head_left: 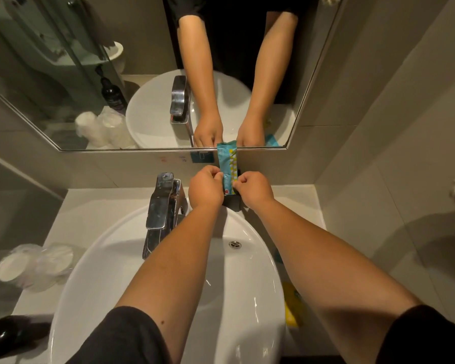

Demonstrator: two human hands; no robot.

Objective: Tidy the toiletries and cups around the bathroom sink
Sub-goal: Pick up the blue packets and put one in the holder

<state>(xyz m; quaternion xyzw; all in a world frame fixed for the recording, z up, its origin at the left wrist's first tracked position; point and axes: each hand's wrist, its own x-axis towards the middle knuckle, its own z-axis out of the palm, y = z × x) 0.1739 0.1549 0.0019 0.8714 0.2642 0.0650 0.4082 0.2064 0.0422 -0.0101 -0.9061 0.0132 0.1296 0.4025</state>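
Both my hands, left [205, 185] and right [251, 189], pinch the upright packet [227, 164] low, its long axis rising from the far holder [233, 203].

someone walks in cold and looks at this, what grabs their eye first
Most likely the teal packet, standing upright against the wall just under the mirror, pinched at its lower end by the left hand and right hand over a small black holder. Next, both bare forearms stretching across the white sink, with the chrome faucet just left of them.
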